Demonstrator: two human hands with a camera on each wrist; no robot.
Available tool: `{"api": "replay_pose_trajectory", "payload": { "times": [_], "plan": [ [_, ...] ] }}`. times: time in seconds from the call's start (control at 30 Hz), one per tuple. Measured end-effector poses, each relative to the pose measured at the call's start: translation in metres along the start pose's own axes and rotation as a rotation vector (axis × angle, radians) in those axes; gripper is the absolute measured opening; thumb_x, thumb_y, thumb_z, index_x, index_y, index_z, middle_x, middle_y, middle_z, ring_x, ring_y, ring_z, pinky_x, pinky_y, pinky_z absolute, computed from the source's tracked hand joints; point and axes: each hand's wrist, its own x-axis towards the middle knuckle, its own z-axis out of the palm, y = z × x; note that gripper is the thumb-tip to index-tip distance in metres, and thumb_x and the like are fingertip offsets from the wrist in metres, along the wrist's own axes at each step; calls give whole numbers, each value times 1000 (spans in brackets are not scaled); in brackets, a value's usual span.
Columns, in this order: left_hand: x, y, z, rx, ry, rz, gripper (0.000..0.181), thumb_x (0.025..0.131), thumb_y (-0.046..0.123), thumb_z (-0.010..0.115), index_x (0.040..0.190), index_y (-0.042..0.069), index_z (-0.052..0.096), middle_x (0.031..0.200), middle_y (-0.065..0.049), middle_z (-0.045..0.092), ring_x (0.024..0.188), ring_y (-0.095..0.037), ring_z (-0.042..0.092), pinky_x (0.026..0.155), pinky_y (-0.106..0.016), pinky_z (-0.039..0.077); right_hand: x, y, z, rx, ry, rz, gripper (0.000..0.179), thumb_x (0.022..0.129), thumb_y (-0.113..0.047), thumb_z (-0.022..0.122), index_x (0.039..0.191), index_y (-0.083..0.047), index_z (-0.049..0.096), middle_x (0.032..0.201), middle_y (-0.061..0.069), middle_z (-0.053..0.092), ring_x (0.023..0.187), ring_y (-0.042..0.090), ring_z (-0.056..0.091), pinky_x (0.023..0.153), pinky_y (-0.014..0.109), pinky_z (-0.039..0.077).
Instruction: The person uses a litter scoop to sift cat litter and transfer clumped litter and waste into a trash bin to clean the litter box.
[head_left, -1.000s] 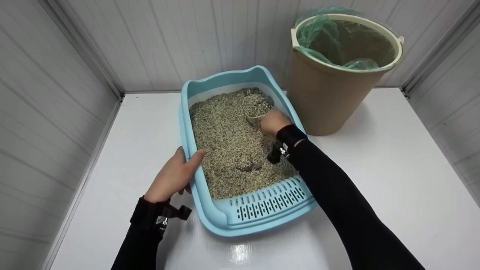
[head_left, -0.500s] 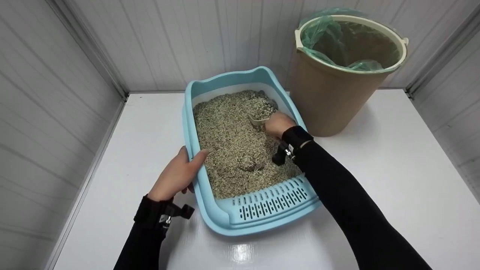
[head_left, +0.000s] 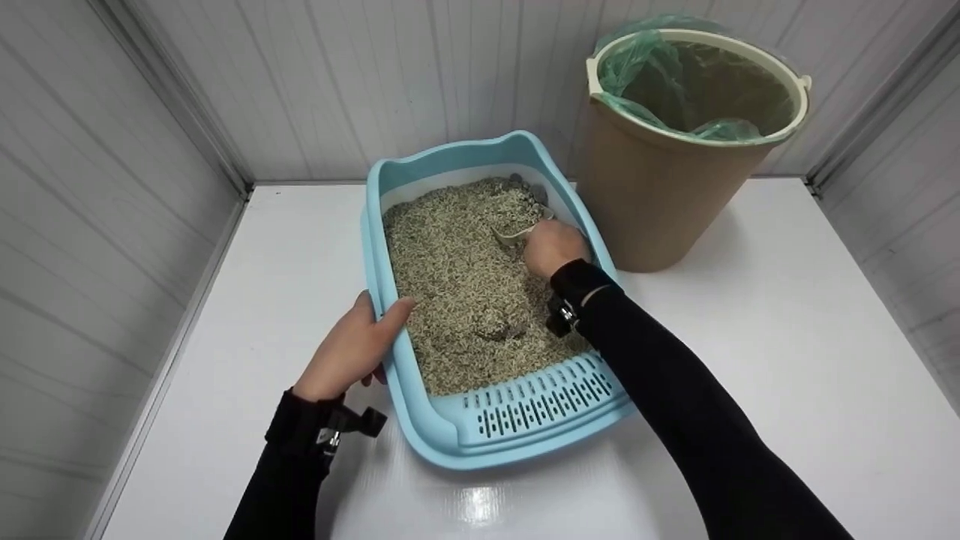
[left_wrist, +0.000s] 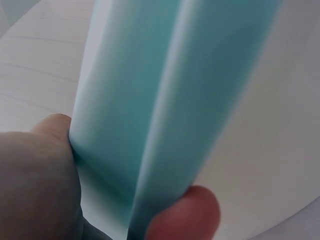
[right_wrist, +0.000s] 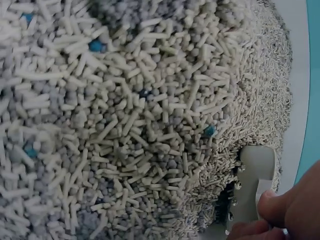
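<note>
A light blue litter box (head_left: 517,450) stands on the white table, filled with pellet cat litter (head_left: 457,285). My left hand (head_left: 352,349) grips its left rim, thumb over the edge and fingers beneath, as the left wrist view also shows. In my right hand (head_left: 555,247) is the handle of a pale litter scoop (head_left: 511,238), heaped with litter near the box's back right corner. The right wrist view shows the scoop (right_wrist: 257,165) at lower right, thumb on its handle, part of it sunk in the litter.
A brown trash bin (head_left: 645,195) lined with a green plastic bag (head_left: 724,130) stands right behind the box's right side. Dark grey clumps (head_left: 540,193) lie at the box's back right corner. Panelled walls (head_left: 360,82) enclose the table (head_left: 292,255) at the back and sides.
The right hand and scoop have shifted only slightly in the back right of the litter, the wrist turning a little. The left hand keeps its grip on the rim.
</note>
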Motion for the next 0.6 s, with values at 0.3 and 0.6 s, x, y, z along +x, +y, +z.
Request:
{"api": "replay_pose_trajectory", "payload": {
  "times": [0.3, 0.6],
  "plan": [
    [-1, 1, 0, -8, -2, -3, 85, 104, 79, 58, 145, 6, 45, 87, -19, 67, 49, -25, 63, 40, -34, 46, 3, 5, -12, 367, -159, 166, 46, 120, -20, 44, 75, -16, 46, 65, -2, 30, 54, 14, 26, 53, 30, 24],
    [0, 0, -1, -7, -3, 5, 85, 103, 81, 57, 144, 7, 45, 84, -18, 66, 49, -24, 62, 40, -37, 48, -2, 1, -7, 297, -39, 133, 52, 121, -26, 49, 70, -17, 44, 63, -2, 30, 56, 17, 31, 60, 33, 27]
  ]
}}
